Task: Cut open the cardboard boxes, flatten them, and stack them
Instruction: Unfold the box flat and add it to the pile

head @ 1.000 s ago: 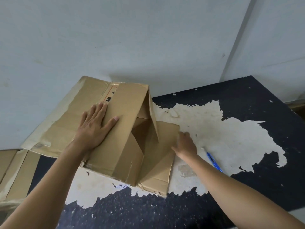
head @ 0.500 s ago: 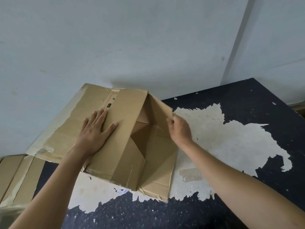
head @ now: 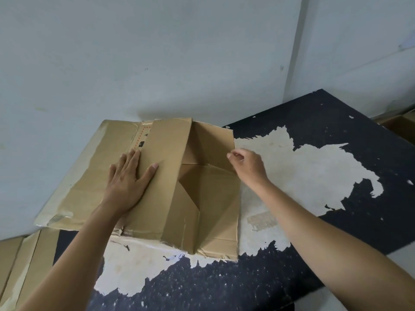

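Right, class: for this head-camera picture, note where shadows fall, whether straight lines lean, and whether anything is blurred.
Head view: soft even light, no harsh glare; a faint shadow on the wall behind the cardboard box, whose open inside is darker than its top; the wall corner line leans, a wide-angle effect; left hand and right hand look sharp.

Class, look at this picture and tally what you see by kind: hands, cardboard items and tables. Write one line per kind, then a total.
Hands: 2, the left hand and the right hand
Cardboard items: 3, the half-flattened box, the flat cardboard at lower left, and the partly seen box at the right edge
Tables: 1, the table
Total: 6
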